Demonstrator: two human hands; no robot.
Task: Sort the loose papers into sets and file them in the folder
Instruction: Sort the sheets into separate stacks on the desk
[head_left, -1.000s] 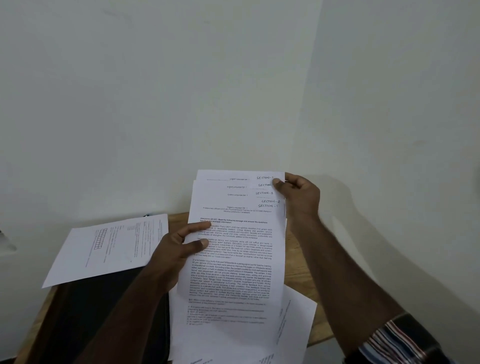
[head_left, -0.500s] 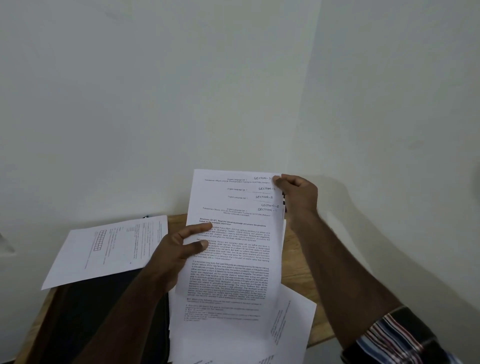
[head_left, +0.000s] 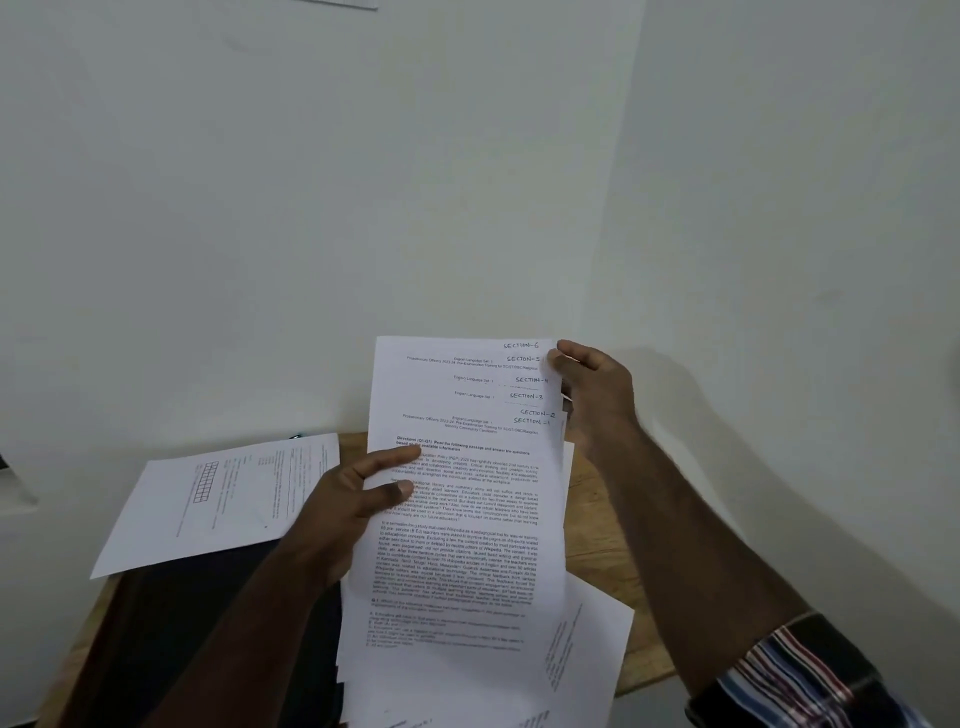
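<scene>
**Fanning the stack to read the section marks**

I hold the sheaf of papers (head_left: 462, 499) up off the table (head_left: 597, 525), tilted toward me, so the handwritten labels in the top right corners show one above the other: Section 6 at the top down to Section 1 on the front sheet. The sheets are staggered for that reason; squared up, only one mark would be readable.

My left hand (head_left: 337, 514) grips the stack's left edge, thumb and forefinger lying across the front page, which keeps the fan from sliding. My right hand (head_left: 592, 384) pinches the upper right corner just beside the labels, where I judge I can peel sheets apart one at a time.

A separate printed sheet (head_left: 218, 504) lies on the left, partly over the dark folder (head_left: 171, 639), which rests flat on the table near my left forearm. More loose pages (head_left: 587, 649) lie beneath the held stack, overhanging the table's near edge. Nothing seems filed yet; I judge the sorting is underway.
</scene>
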